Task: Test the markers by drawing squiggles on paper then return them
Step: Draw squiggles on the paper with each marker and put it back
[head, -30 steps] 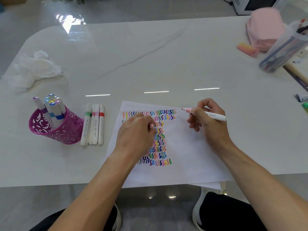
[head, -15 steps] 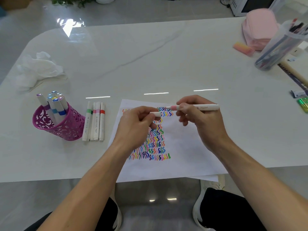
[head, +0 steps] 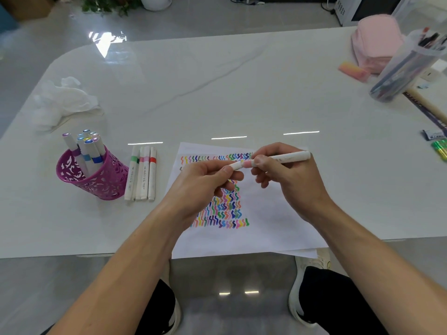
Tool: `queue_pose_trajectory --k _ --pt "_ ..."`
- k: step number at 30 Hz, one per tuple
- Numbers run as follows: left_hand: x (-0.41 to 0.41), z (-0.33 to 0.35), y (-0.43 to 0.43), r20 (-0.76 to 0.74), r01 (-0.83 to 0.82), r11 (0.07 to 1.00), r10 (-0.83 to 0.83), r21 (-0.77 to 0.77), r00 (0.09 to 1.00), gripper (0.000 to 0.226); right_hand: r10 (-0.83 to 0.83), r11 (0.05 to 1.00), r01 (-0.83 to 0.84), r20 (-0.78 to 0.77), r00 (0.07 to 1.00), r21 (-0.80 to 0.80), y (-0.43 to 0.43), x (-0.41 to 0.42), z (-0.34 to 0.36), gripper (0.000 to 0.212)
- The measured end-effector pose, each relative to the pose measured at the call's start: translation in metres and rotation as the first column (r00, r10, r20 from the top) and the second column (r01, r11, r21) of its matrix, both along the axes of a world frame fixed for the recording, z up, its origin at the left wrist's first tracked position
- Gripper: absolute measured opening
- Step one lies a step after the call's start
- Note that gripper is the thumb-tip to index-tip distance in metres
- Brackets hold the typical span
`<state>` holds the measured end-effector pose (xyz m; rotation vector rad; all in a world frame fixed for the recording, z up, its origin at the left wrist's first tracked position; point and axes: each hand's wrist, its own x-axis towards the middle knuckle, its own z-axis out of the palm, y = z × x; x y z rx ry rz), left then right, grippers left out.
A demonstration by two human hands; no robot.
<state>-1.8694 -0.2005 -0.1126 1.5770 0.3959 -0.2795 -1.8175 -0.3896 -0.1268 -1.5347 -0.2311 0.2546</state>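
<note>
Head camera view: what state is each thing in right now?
Pink marker: held level over the paper.
Cap: pinched by the left hand against the marker's tip; fully seated or not, unclear.
Left hand: pinches the cap.
Right hand: grips the marker barrel.
Paper: flat on the table, partly filled with squiggles.
Purple cup: standing, holding markers.
Four loose markers: capped, lying side by side beside the cup.

One wide-angle camera rides on my head, facing forward and down across the glossy white marble-look table (head: pixel 217 93), whose edges bow at the sides. It sits close: my forearms come in from the bottom corners, and my left hand (head: pixel 200 182) and right hand (head: pixel 292 182) meet on the white marker with a pink band (head: pixel 285 157) near the centre. My knees in black trousers (head: pixel 326 298) show below the near table edge; grey glossy floor (head: pixel 217 18) lies beyond the far one.
</note>
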Motion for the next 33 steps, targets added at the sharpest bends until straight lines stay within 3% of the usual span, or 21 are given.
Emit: queue_pose_trajectory --k 7,13,20,27,30,33 --pt "-0.003 0.001 0.005 0.087 0.017 0.999 -0.014 -0.036 0.996 0.019 0.058 0.995 -0.050 -0.096 0.994 0.082 0.002 0.001 0.001 0.012" --pt "-0.002 -0.005 0.001 0.176 -0.108 0.994 0.111 -0.024 0.978 0.014 0.051 0.975 -0.017 -0.151 0.987 0.220 0.009 0.001 -0.003 0.008" --pt "-0.006 -0.008 -0.001 0.241 -0.175 0.983 0.156 0.061 0.958 0.019 0.064 0.967 -0.016 -0.181 0.981 0.253 0.015 -0.004 -0.006 0.018" --pt "-0.002 -0.003 0.005 0.234 -0.157 0.986 0.165 -0.053 0.958 0.010 0.089 0.964 -0.029 -0.220 0.971 0.266 0.019 -0.006 -0.001 0.026" --pt "0.000 0.003 0.012 0.298 -0.218 0.974 0.226 -0.061 0.927 0.010 0.099 0.973 -0.045 -0.231 0.968 0.228 0.024 -0.005 0.000 0.039" --pt "0.002 0.013 0.022 0.407 -0.373 0.926 0.362 -0.054 0.839 0.019 0.058 0.982 -0.009 -0.255 0.965 0.190 0.027 -0.002 -0.002 0.049"
